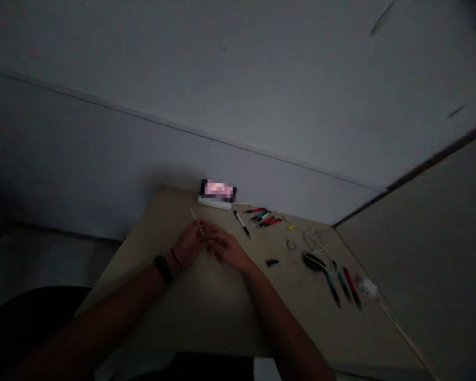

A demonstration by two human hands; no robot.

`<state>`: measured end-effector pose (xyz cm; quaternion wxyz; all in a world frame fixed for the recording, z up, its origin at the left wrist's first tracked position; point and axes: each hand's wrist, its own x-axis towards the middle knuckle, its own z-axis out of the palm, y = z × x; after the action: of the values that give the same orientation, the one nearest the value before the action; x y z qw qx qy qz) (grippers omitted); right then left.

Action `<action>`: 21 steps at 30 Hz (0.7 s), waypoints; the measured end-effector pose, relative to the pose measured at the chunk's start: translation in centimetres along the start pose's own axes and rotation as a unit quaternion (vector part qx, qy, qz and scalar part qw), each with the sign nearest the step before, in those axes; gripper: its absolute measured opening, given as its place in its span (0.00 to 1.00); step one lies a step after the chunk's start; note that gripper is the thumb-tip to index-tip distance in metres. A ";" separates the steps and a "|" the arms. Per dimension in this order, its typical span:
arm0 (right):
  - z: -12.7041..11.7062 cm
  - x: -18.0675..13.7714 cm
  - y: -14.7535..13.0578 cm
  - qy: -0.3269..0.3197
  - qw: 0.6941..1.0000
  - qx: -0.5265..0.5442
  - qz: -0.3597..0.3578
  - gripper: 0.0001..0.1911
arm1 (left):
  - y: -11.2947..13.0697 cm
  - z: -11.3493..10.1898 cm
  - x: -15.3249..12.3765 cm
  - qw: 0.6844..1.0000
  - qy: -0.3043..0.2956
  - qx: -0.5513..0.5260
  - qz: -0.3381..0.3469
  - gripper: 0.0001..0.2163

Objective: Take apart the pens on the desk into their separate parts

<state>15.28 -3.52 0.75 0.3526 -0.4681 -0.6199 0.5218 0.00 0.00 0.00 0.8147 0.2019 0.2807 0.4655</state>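
The scene is dim. My left hand point(190, 244) and my right hand point(228, 250) meet over the middle of a light wooden table point(222, 312). The left hand's fingers are pinched round a thin white stick-like piece point(196, 220) that juts up and to the left. My right hand's fingers are curled close to the left hand's fingertips, and what they hold is too dark to name. A dark band sits on my left wrist point(163, 269).
A black pen point(241, 223) and a cluster of red and green pens point(265, 217) lie behind the hands. A white box point(214, 201) stands by the wall. To the right lie a white cable point(317, 239), a small black cap point(272, 262) and three more pens point(343, 286).
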 end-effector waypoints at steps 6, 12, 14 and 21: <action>0.5 -0.3 0.0 -0.003 0.986 0.139 0.087 0.08 | -0.9 -0.6 0.5 0.998 -0.038 -0.018 -0.052 0.13; -0.1 -0.2 -0.1 0.001 0.967 0.217 0.130 0.11 | -0.7 -0.6 0.7 0.997 -0.012 -0.022 -0.073 0.12; -0.4 -0.1 0.0 0.005 0.958 0.248 0.141 0.12 | -0.6 -0.5 0.7 0.997 -0.007 -0.023 -0.078 0.13; -1.0 0.2 0.1 0.020 0.930 0.321 0.177 0.11 | -0.6 -0.4 0.6 0.996 -0.013 -0.043 -0.075 0.13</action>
<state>16.22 -3.00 0.81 0.3983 -0.4422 -0.3187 0.7377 0.37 0.25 -0.87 0.8587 0.1510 0.2644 0.4121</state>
